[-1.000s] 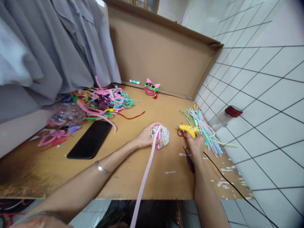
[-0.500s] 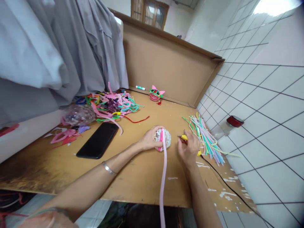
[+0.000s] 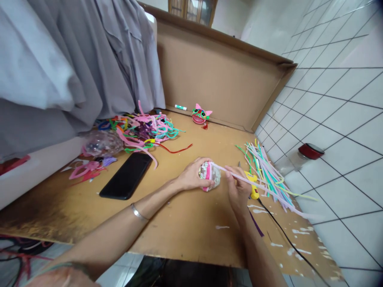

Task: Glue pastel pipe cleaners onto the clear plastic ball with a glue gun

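My left hand (image 3: 193,175) is closed around a small round piece (image 3: 214,177) wrapped in clear plastic, with a pink band across it. A long pale pink fuzzy strip (image 3: 269,191) runs from the top of this piece to the right. Its near part is pinched in my right hand (image 3: 238,189), and its free end reaches past the table's right side. Just beyond my right hand, a yellow tool (image 3: 254,190) with a black cord lies on the table.
Pastel fuzzy sticks (image 3: 267,171) lie at the right. A black phone (image 3: 125,175) and a tangled colourful pile (image 3: 149,129) are at the left. A decorated face figure (image 3: 200,114) and a marker (image 3: 180,107) sit by the cardboard wall (image 3: 215,71). A red-lidded jar (image 3: 311,151) stands right.
My right hand has let go of the yellow tool and taken hold of the pale pink strip. The strip, which hung toward me, now stretches right. The view has shifted slightly.
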Tool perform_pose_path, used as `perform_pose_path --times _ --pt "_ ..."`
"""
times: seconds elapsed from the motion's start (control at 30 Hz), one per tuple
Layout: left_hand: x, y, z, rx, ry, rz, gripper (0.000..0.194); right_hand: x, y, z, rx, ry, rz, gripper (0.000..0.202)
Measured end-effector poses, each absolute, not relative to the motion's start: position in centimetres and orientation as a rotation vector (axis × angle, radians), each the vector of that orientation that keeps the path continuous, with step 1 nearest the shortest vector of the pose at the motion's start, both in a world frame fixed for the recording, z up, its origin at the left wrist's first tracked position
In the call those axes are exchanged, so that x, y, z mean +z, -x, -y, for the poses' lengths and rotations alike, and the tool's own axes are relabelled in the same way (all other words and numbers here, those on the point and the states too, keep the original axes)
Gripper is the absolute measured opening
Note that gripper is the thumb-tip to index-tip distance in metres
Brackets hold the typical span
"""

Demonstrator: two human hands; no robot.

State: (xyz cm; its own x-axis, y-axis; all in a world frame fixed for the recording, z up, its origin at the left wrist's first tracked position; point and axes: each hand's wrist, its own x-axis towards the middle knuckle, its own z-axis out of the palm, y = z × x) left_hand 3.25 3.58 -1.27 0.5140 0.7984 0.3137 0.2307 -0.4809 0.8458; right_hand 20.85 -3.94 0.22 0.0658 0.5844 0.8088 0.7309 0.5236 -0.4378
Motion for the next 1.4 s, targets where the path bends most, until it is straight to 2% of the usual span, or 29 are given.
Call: perform_pose_path --times 0.2,0.57,0.97,1.4 --pt "-1.3 -3.3 -3.6 0.916 -2.015 -0.840 0.070 -0.2 -20.7 4.5 -0.047 1.032 1.606 0.015" --pt "-1.3 -3.1 -3.7 0.927 -2.004 -0.803 0.070 -0.4 -19.9 5.0 -0.109 1.059 1.706 0.013" --pt "-1.4 -3.0 -3.8 0.924 -1.988 -0.810 0.075 -1.5 -19.6 4.4 -0.375 0.971 1.755 0.018" --pt "-1.6 -2.9 -4.2 0.878 -1.878 -0.767 0.086 -1.6 -19.3 4.4 -0.354 0.965 1.760 0.018"
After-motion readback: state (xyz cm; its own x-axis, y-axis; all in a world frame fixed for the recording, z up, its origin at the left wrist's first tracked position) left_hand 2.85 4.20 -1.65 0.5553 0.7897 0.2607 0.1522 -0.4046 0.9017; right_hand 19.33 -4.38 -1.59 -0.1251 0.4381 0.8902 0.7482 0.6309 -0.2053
